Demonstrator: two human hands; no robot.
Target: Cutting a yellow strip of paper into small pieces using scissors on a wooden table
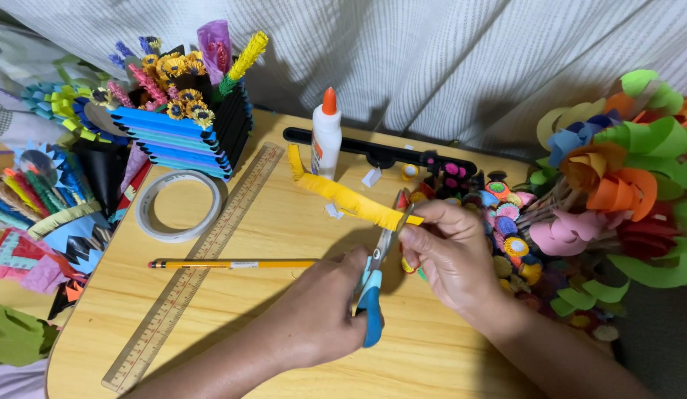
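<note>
My left hand (314, 310) grips blue-handled scissors (371, 303), blades pointing up and away from me. The blades meet the near end of a long yellow paper strip (343, 196) with a fringed edge. My right hand (450, 255) pinches that end of the strip between thumb and fingers, right beside the blades. The strip runs back and left toward a white glue bottle (326, 137) with an orange cap. Both hands hover over a light wooden table (432, 355).
A yellow pencil (232, 263), a long ruler (188, 281) and a tape roll (178, 205) lie to the left. A blue stick box of paper flowers (184, 133) stands at back left. Small paper flowers (506, 222) and a large paper bouquet (617, 185) crowd the right.
</note>
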